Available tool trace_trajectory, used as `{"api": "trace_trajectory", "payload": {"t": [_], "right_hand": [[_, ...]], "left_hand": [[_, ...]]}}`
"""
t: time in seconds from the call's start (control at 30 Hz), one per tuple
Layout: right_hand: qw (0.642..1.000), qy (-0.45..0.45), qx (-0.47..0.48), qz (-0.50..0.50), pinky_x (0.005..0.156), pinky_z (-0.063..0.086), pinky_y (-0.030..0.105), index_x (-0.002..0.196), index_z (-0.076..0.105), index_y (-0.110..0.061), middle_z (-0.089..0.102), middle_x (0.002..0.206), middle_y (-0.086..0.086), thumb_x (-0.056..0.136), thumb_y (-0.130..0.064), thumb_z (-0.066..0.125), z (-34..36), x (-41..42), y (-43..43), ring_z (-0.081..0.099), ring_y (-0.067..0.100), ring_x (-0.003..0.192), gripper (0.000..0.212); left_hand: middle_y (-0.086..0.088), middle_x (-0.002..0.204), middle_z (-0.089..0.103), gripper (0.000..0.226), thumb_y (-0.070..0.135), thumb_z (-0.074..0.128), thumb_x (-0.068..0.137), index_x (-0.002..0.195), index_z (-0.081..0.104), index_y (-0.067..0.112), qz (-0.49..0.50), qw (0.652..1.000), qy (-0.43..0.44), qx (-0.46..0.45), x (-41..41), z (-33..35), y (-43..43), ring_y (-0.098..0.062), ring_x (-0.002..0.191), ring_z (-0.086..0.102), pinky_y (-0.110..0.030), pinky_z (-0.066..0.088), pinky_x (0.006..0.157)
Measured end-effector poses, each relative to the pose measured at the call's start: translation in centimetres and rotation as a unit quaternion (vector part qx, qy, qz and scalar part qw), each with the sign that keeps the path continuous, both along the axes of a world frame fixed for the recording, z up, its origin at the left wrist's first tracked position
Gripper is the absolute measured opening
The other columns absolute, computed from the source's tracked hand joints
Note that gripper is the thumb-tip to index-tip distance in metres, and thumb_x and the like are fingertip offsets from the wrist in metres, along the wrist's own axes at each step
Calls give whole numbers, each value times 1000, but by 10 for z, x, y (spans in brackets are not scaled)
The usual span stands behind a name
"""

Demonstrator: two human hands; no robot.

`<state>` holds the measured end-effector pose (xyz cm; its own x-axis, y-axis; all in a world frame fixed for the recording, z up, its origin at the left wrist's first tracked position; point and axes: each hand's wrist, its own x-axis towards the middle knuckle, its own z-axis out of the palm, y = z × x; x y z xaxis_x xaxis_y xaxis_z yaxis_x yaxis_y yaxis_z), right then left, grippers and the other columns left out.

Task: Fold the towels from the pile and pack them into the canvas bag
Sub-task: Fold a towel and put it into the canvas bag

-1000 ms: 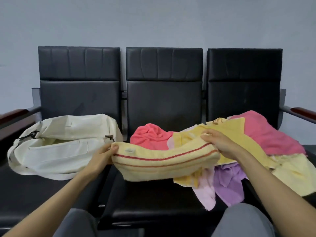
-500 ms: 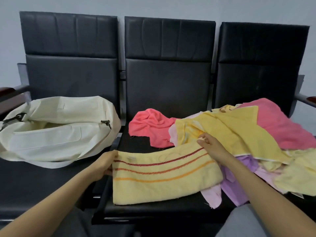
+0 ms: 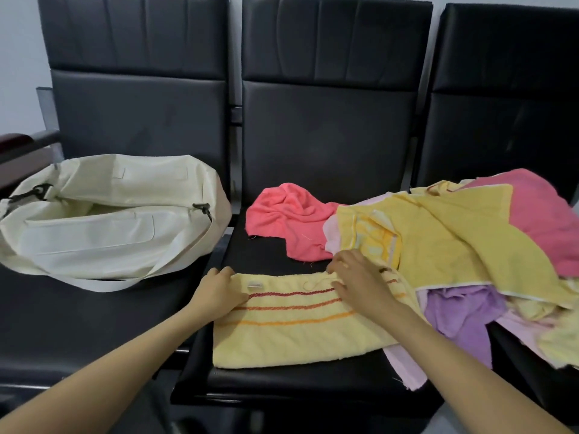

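A yellow striped towel point(image 3: 297, 336), folded into a long band, lies flat on the front of the middle seat point(image 3: 282, 383). My left hand point(image 3: 219, 291) pinches its top left corner. My right hand point(image 3: 357, 281) lies palm down on its top edge towards the right, fingers curled over the cloth. The cream canvas bag point(image 3: 94, 233) sits on the left seat with its mouth open. The towel pile point(image 3: 454, 239) covers the right seat and spills onto the middle one: yellow on top, pink behind, a purple towel point(image 3: 460, 314) below and a coral towel point(image 3: 288, 217) at its left.
Three black padded chairs stand in a row against a grey wall. A dark wooden armrest point(image 3: 18, 142) juts out at the far left. The bag's strap point(image 3: 125, 281) trails onto the left seat. A pale pink cloth point(image 3: 407, 368) hangs over the middle seat's front edge.
The striped towel came down from the air onto the middle seat and now lies flat. My right hand slid leftward along its top edge. The camera tilted down and closer.
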<state>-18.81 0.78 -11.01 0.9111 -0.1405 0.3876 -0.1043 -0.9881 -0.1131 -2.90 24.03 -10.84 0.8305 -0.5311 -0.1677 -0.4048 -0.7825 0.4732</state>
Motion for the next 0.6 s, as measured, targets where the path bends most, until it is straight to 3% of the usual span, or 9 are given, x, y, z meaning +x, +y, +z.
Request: {"api": "trace_trajectory", "payload": {"t": [0.07,0.13,0.23,0.3,0.4,0.47,0.5,0.53,0.6], "right_hand": [[993,91,60,48,84,49,36,102,66,-13,60,103,0,88,-16,64,-5,4,23,53,19,101,14],[981,166,73,68,88,45,33,110,61,-15,55,109,-4,97,-24,51,-14,6,36,49,14,105,19],[977,152,141,52,87,45,29,111,61,-16,54,107,-6,97,-22,51,-18,8,42,50,11,102,19],[957,140,254,27,83,48,24,105,64,-19,59,99,-7,96,-22,54,-15,10,46,56,8,90,14],[842,128,523,-40,62,50,21,87,61,-17,65,79,0,101,-31,46,-2,11,56,59,8,64,25],[765,133,624,-89,56,48,20,85,59,-15,65,80,4,104,-39,35,8,10,58,61,11,65,39],[739,136,650,-112,60,50,22,90,59,-15,67,89,7,104,-43,32,13,8,56,65,14,74,42],[722,143,665,-129,65,53,26,97,59,-14,68,98,9,103,-46,32,17,6,54,66,19,82,42],[729,168,652,-122,74,55,33,109,54,-16,65,104,7,100,-46,42,20,2,50,64,21,88,33]], "left_hand": [[-4,113,55,50,36,69,84,122,46,12,12,999,22,-27,-3,0,-2,-20,100,55,-27,45,79],[0,97,58,38,38,67,84,108,55,11,17,998,50,-21,-5,3,-5,-16,87,57,-25,43,66],[2,76,62,26,36,68,80,77,60,11,15,996,31,-79,-9,13,-5,-16,75,61,-19,40,55],[6,75,65,22,38,71,75,77,61,19,-22,980,30,-197,-13,20,-5,-13,75,61,-19,43,58],[3,96,71,34,50,67,81,106,63,27,-165,919,215,-285,-29,33,-7,-10,93,66,-23,51,79],[-5,110,71,43,51,49,94,126,55,23,-198,867,368,-271,-39,33,-9,-16,105,66,-26,51,87],[-10,112,70,40,45,43,99,129,53,20,-196,858,395,-263,-40,29,-10,-19,108,66,-28,52,90],[-11,112,70,34,35,43,101,127,55,16,-190,866,378,-264,-41,25,-10,-20,107,66,-31,52,92],[-5,107,69,20,16,55,97,116,61,15,-192,924,205,-260,-37,13,-11,-13,97,64,-30,52,90]]}}
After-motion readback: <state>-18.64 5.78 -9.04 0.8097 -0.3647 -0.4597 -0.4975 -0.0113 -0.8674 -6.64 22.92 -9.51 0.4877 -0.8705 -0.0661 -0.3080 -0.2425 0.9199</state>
